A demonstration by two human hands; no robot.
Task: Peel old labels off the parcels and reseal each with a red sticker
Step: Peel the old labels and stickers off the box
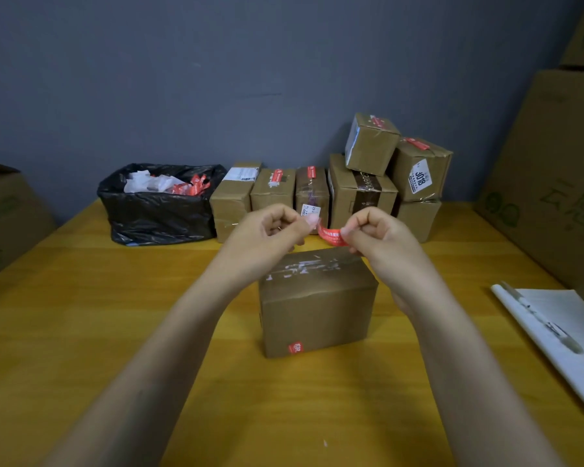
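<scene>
Tabletop (81,298) of yellow wood fills the lower view. Two large printed cartons stand at its edges, a right carton (553,183) at three o'clock and a left carton (4,214) at nine o'clock. At eleven o'clock, against the grey wall (216,79), sits a black bag (155,214) holding white and red scraps. From twelve to one o'clock runs a row of brown parcels (361,193), several of them stacked. Some bear red strips on top and some carry white labels. The central parcel (317,315) stands mid-table, with torn white label remnants on its top face and a small red mark low on its near face. At four o'clock lies a white pad (560,332) with a slim pen-like tool (540,318) across it. Over the central parcel's far edge, the left hand (267,227) and the right hand (378,230) are raised with fingers curled. Each pinches one end of the red sticker (331,235) between thumb and forefinger. The strip spans the gap between them, at twelve o'clock from that parcel.
</scene>
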